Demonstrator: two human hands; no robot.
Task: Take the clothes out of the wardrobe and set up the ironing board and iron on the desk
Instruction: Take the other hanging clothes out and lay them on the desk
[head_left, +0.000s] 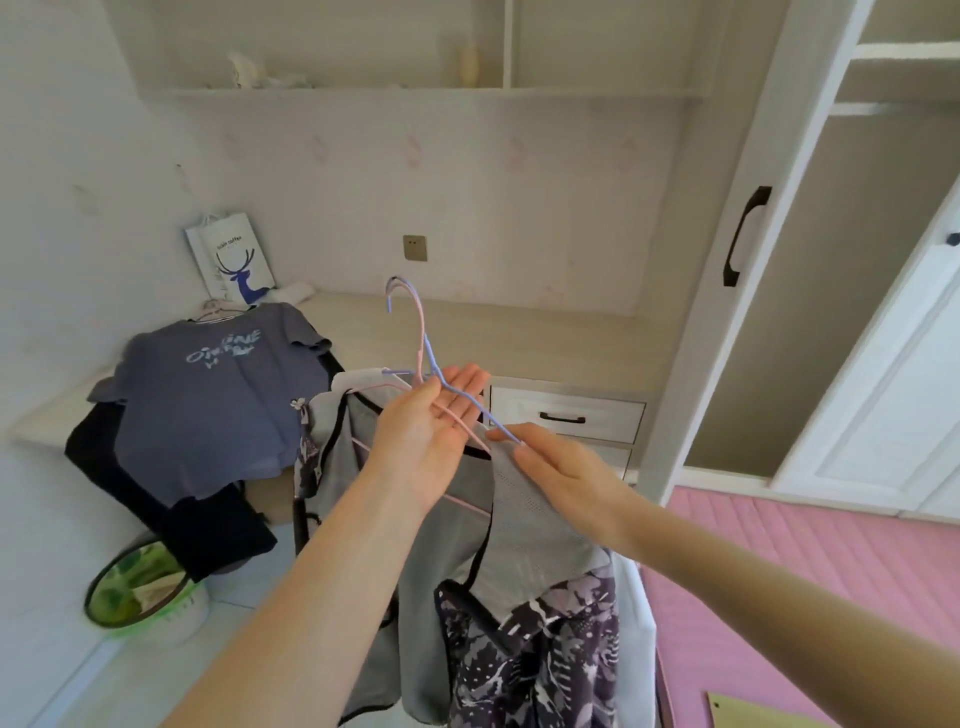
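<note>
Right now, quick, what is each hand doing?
Left hand: loosely closed on the hangers carrying the grey top.
Right hand: open, fingers resting on the grey top's shoulder.

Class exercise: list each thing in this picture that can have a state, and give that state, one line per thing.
Wardrobe door: open.
Desk drawer: shut.
Blue T-shirt: on a hanger, draped over the desk edge.
Grey garment: hanging from the held hangers.
Hangers: lifted, hooks free.
Left hand: fingers loosely around the hangers.
Right hand: touching the grey garment's shoulder.
</note>
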